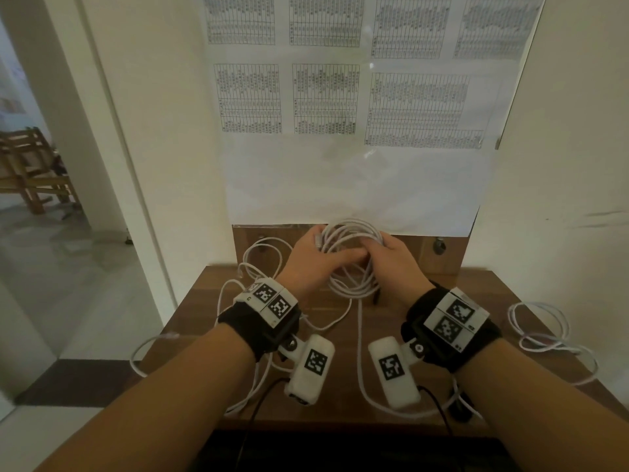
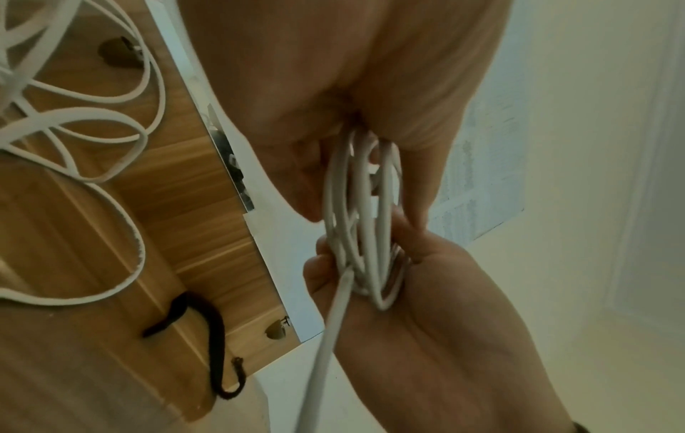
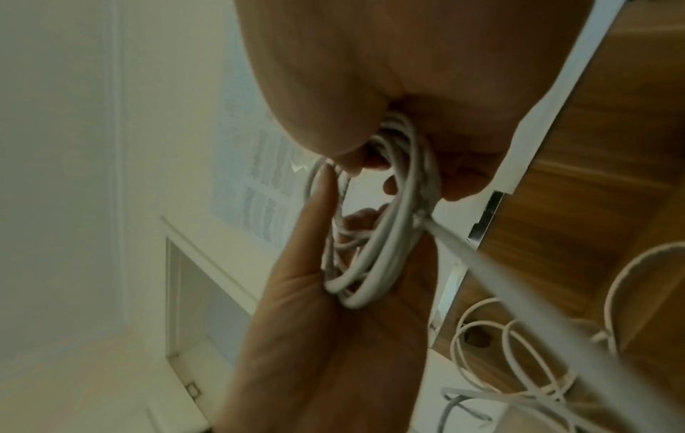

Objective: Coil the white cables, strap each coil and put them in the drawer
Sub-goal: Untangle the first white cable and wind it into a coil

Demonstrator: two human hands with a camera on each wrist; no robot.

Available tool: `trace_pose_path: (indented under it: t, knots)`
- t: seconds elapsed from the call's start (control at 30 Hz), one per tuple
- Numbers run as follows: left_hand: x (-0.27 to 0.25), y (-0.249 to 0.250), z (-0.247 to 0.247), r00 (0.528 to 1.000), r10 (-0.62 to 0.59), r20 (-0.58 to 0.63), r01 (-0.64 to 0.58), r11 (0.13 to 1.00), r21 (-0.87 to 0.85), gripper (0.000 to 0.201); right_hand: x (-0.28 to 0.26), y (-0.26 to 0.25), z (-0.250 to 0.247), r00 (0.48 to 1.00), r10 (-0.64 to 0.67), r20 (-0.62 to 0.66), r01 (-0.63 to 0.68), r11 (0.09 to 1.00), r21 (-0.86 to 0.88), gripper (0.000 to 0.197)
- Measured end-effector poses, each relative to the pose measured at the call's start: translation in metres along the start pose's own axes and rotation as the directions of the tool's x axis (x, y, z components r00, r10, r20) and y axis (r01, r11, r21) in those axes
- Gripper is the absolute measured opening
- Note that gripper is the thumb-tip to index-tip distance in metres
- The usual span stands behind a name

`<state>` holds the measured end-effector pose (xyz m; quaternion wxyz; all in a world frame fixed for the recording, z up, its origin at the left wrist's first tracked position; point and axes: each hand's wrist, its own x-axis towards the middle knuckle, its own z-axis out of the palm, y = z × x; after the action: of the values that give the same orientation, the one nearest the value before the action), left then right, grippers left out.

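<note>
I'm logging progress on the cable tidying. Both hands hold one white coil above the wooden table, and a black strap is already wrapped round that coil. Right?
Not quite. Both the left hand and the right hand do hold the white coil above the wooden table, but no strap is round it: in the left wrist view the black strap lies loose on the table.
</note>
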<state>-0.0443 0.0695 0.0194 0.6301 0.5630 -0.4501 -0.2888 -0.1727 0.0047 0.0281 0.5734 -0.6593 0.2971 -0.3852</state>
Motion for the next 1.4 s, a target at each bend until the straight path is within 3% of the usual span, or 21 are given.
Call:
trace_pose_path:
  t: [0.13,0.2,0.3,0.37,0.43,0.53,0.6,0.67,0.83,0.93,1.0,1.1,1.23,1.3,1.4]
  knots:
    - [0.002,-0.003,-0.001,1.000,0.006,0.023,-0.007,0.999,0.039,0.034,-0.004,-0.008,0.001,0.994,0.106,0.013,-0.106,0.977,0.187,0.030]
    - [0.000,-0.002,0.001,0.999,0.032,0.021,-0.034,0.992,0.124,0.033,-0.006,-0.011,0.000,0.993,0.118,0.018,-0.119,0.964,0.238,0.022]
    - [-0.004,0.006,0.008,0.995,0.079,0.054,-0.092,0.951,0.296,0.035,-0.006,-0.012,-0.004,0.996,0.086,-0.029,-0.077,0.968,0.239,0.020]
    - [-0.007,0.012,0.010,0.991,0.095,0.091,-0.118,0.942,0.313,0.029,-0.009,-0.014,-0.004,0.998,0.042,-0.037,-0.032,0.975,0.220,0.014]
    - [-0.008,0.014,0.010,0.991,0.087,0.099,-0.110,0.959,0.261,0.025,-0.010,-0.014,-0.004,0.998,0.054,-0.023,-0.047,0.970,0.240,0.014]
    - [-0.008,0.012,0.013,1.000,-0.017,-0.015,0.018,0.998,0.059,0.027,-0.009,-0.014,-0.002,0.993,0.104,-0.051,-0.089,0.967,0.240,0.016]
    - [-0.009,0.011,0.017,0.989,-0.150,0.005,0.148,0.969,-0.198,0.028,-0.007,-0.014,0.001,0.990,0.119,-0.075,-0.096,0.962,0.256,0.016]
    - [-0.009,0.012,0.018,0.972,-0.222,0.073,0.233,0.911,-0.339,0.032,-0.007,-0.017,0.005,0.989,0.123,-0.087,-0.096,0.959,0.267,0.013]
    - [-0.009,0.011,0.008,0.995,-0.097,0.030,0.100,0.987,-0.129,0.017,-0.004,-0.014,0.003,0.995,0.079,-0.053,-0.065,0.970,0.235,0.016]
    - [-0.011,0.010,0.005,0.999,-0.023,0.047,0.032,0.980,-0.198,0.009,-0.003,-0.007,0.002,0.993,0.116,0.021,-0.118,0.978,0.172,0.029]
    - [-0.011,0.013,0.007,0.997,-0.036,0.075,0.056,0.958,-0.282,0.009,-0.003,-0.004,0.000,0.992,0.117,0.049,-0.124,0.978,0.170,0.031]
    - [-0.010,0.017,0.004,0.991,-0.089,0.097,0.115,0.944,-0.309,0.016,-0.001,-0.002,-0.004,0.984,0.120,0.130,-0.151,0.953,0.262,0.017]
    - [-0.010,0.015,-0.003,0.987,-0.129,0.093,0.152,0.935,-0.320,0.020,0.000,-0.007,-0.010,0.937,0.142,0.320,-0.279,0.855,0.438,0.014]
    - [-0.009,0.014,-0.003,0.980,-0.146,0.133,0.184,0.922,-0.342,0.018,0.001,-0.009,-0.012,0.910,0.159,0.383,-0.329,0.839,0.433,0.023]
    - [-0.010,0.013,-0.003,0.968,-0.160,0.192,0.225,0.894,-0.389,0.012,0.007,-0.007,-0.013,0.918,0.177,0.356,-0.315,0.870,0.380,0.048]
